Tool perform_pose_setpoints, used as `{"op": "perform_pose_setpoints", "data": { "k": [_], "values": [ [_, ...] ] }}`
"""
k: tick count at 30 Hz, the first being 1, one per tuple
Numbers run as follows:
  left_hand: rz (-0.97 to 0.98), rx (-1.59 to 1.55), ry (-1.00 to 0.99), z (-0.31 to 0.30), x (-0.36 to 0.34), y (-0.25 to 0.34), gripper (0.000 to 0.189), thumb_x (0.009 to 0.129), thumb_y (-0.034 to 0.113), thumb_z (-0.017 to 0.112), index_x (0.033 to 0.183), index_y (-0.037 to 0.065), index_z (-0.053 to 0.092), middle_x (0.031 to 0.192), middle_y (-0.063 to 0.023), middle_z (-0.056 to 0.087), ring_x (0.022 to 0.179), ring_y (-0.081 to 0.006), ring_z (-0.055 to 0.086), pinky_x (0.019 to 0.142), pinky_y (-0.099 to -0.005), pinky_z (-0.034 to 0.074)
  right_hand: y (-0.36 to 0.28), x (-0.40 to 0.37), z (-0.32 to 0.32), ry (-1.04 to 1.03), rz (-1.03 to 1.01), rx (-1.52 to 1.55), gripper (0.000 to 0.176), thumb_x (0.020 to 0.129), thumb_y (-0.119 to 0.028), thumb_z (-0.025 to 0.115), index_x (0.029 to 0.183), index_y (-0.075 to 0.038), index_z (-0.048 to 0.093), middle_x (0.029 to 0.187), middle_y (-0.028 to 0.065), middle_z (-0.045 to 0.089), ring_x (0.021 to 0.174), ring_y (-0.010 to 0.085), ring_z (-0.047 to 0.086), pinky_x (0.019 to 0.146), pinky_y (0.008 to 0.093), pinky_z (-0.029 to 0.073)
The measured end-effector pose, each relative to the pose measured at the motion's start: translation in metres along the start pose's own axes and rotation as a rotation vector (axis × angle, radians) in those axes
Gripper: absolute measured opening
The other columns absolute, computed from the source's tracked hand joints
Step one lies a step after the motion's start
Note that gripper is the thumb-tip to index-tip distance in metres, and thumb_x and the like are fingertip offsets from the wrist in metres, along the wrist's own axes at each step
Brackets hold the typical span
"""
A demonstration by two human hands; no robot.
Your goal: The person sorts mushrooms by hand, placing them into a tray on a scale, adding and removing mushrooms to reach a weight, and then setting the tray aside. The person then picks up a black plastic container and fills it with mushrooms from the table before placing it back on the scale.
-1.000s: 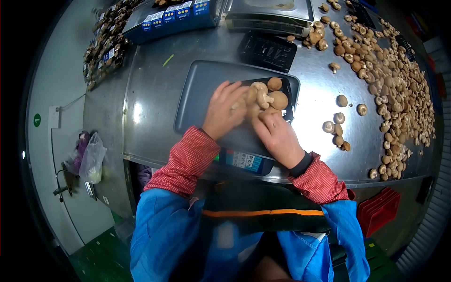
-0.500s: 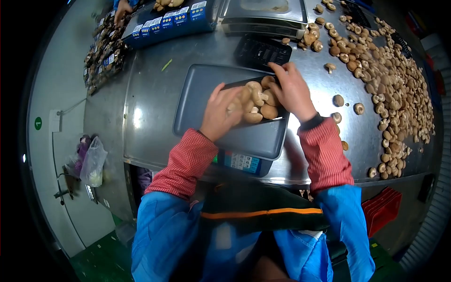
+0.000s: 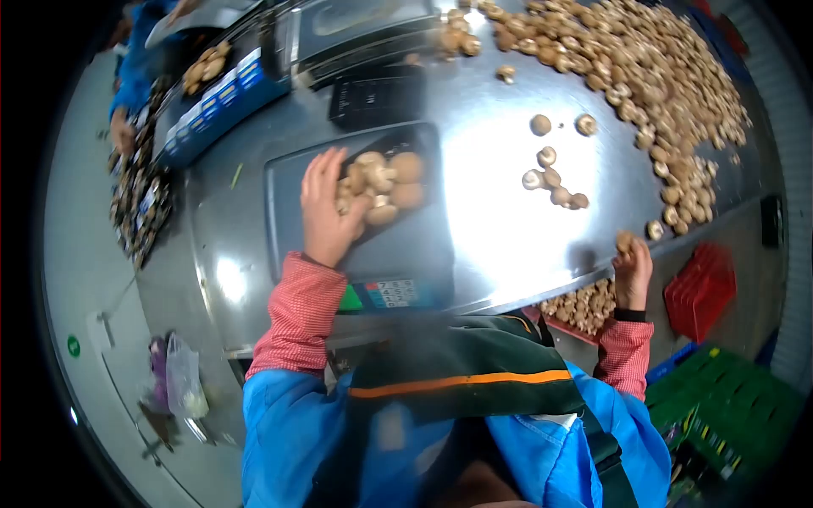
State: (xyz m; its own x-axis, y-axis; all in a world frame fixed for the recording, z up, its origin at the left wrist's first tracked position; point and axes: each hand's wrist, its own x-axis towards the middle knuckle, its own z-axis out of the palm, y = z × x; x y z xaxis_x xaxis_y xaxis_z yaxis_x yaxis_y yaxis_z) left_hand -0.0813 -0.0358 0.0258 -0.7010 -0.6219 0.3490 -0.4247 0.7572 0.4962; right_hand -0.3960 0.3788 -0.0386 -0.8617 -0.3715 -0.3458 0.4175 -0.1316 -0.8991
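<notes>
On the grey pan (image 3: 284, 190) of a weighing scale sits a black tray (image 3: 373, 233) of brown-capped mushrooms (image 3: 381, 182). My left hand (image 3: 329, 212) rests at the tray's left side, fingers stretched and thumb apart, against the mushrooms. It hides part of the tray. Far to the right, at the table's front edge, my right hand (image 3: 633, 275) pinches a single mushroom (image 3: 624, 241) in its fingertips. Several loose mushrooms (image 3: 552, 177) lie on the metal table between the scale and the big mushroom pile (image 3: 635, 76).
Black trays (image 3: 373, 97) lie behind the pan, near a second scale (image 3: 364, 21). A blue box (image 3: 224, 106) stands at back left, beside another person's hand (image 3: 123, 135). Below the table edge are a crate of mushrooms (image 3: 584, 306) and red crates (image 3: 699, 292).
My right hand has left the tray and moved right to the table's front edge, where it now holds a mushroom. My left hand stays at the tray. The view has shifted right.
</notes>
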Motion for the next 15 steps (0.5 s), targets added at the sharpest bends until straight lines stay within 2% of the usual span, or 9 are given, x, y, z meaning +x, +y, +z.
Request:
{"op": "perform_pose_setpoints", "data": {
  "k": [1,3,6,7,9,10,12,13,15],
  "values": [
    [-0.016,-0.031,-0.028,0.003,0.001,-0.001,0.061,0.081,0.027,0.064,0.138,0.009,0.049,0.139,-0.0184,0.048,0.133,-0.0379,0.040,0.111,-0.0475,0.031,0.015,-0.002,-0.067,-0.062,0.034,0.177,0.028,0.097,-0.031,0.056,0.110,-0.007,0.061,0.098,0.0004,0.063,0.076,0.0082,0.052,0.066,0.0228,0.040],
    [-0.071,-0.045,-0.075,0.011,0.000,-0.006,0.056,0.084,0.022,0.060,0.138,0.009,0.049,0.137,-0.0183,0.049,0.130,-0.0356,0.043,0.110,-0.0470,0.032,0.013,-0.033,-0.082,0.597,0.074,0.244,0.036,0.099,-0.037,0.052,0.119,-0.008,0.062,0.095,-0.0030,0.062,0.074,0.0068,0.050,0.068,0.0245,0.040],
    [-0.155,-0.163,-0.027,0.011,0.002,0.000,0.053,0.088,0.017,0.054,0.140,0.007,0.047,0.135,-0.0184,0.051,0.127,-0.0353,0.046,0.108,-0.0440,0.035,0.062,-0.036,-0.155,0.527,0.061,0.081,0.036,0.100,-0.037,0.048,0.119,-0.009,0.063,0.092,0.0010,0.062,0.072,0.0121,0.053,0.064,0.0270,0.043],
    [-0.203,-0.205,-0.003,0.010,0.000,0.000,0.053,0.089,0.017,0.053,0.141,0.006,0.047,0.135,-0.0184,0.051,0.127,-0.0355,0.047,0.108,-0.0434,0.035,0.057,-0.026,-0.121,0.487,0.023,-0.134,0.036,0.101,-0.036,0.046,0.119,-0.009,0.063,0.090,0.0029,0.062,0.071,0.0133,0.054,0.063,0.0273,0.043],
    [-0.234,-0.246,0.045,0.007,0.000,0.000,0.051,0.093,0.017,0.048,0.143,0.006,0.044,0.137,-0.0185,0.049,0.128,-0.0325,0.047,0.109,-0.0412,0.035,0.055,0.001,-0.061,0.293,-0.102,-0.598,0.034,0.096,-0.027,0.058,0.117,-0.001,0.060,0.093,0.0098,0.063,0.079,0.0208,0.060,0.070,0.0307,0.048],
    [-0.261,-0.277,0.065,0.003,0.000,0.006,0.050,0.094,0.017,0.048,0.143,0.006,0.044,0.137,-0.0185,0.048,0.128,-0.0316,0.047,0.109,-0.0409,0.035,0.027,-0.005,0.007,0.200,-0.275,-0.799,0.037,0.090,-0.024,0.066,0.118,-0.001,0.059,0.101,0.0164,0.064,0.087,0.0285,0.060,0.076,0.0363,0.049],
    [-0.277,-0.321,0.095,0.001,-0.004,0.000,0.050,0.097,0.018,0.046,0.145,0.008,0.041,0.137,-0.0182,0.048,0.130,-0.0286,0.046,0.110,-0.0397,0.034,0.027,0.028,0.048,0.092,-0.649,-1.518,0.061,0.083,-0.041,0.072,0.127,-0.004,0.054,0.101,0.0204,0.059,0.091,0.0331,0.060,0.076,0.0425,0.051],
    [-0.269,-0.319,0.103,0.000,-0.008,0.000,0.050,0.097,0.018,0.046,0.146,0.008,0.041,0.138,-0.0182,0.048,0.130,-0.0286,0.046,0.111,-0.0398,0.034,0.024,0.041,0.069,0.048,-0.530,-1.603,0.074,0.079,-0.051,0.073,0.134,-0.005,0.051,0.103,0.0197,0.057,0.094,0.0349,0.060,0.077,0.0433,0.051],
    [-0.265,-0.312,0.128,-0.006,-0.018,0.001,0.051,0.097,0.018,0.047,0.147,0.009,0.040,0.138,-0.0180,0.048,0.130,-0.0286,0.046,0.111,-0.0401,0.034,0.030,0.061,0.098,-0.008,-0.492,-1.680,0.080,0.078,-0.055,0.072,0.139,-0.009,0.047,0.104,0.0184,0.055,0.093,0.0345,0.060,0.076,0.0423,0.053]
  ]
}}
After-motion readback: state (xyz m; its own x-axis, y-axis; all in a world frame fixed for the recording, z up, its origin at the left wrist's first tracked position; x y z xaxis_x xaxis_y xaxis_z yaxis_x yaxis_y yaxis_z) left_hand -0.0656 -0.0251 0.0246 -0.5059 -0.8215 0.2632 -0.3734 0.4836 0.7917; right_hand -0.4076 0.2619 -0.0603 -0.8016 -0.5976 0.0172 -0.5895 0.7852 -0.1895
